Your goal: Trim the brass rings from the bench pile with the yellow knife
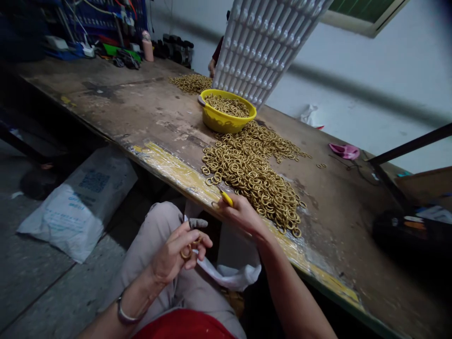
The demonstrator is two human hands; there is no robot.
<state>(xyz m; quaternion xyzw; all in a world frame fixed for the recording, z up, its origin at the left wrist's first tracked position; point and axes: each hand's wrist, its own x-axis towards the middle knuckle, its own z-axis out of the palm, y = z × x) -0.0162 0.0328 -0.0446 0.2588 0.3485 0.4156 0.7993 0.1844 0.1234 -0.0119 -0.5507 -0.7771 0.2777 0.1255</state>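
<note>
My left hand [178,247] is above my lap, fingers curled around a few brass-coloured rings [186,253]. A grey cover [197,223] sits on one of its fingers. At the table's front edge my right hand [242,214] is closed on a small yellow-handled tool [227,198], its tip pointing up and left toward the rings; its exact kind does not show. One single ring [214,205] is right by the fingers of this hand. A large heap of brass-coloured rings [254,174] lies on the table just beyond.
Behind the heap stands a yellow basin [226,123] full of rings, near a smaller pile [190,84]. A ribbed translucent panel [261,47] rises behind it. Below the table edge hang a white bag [233,278] and, leftward on the floor, a printed sack [81,202].
</note>
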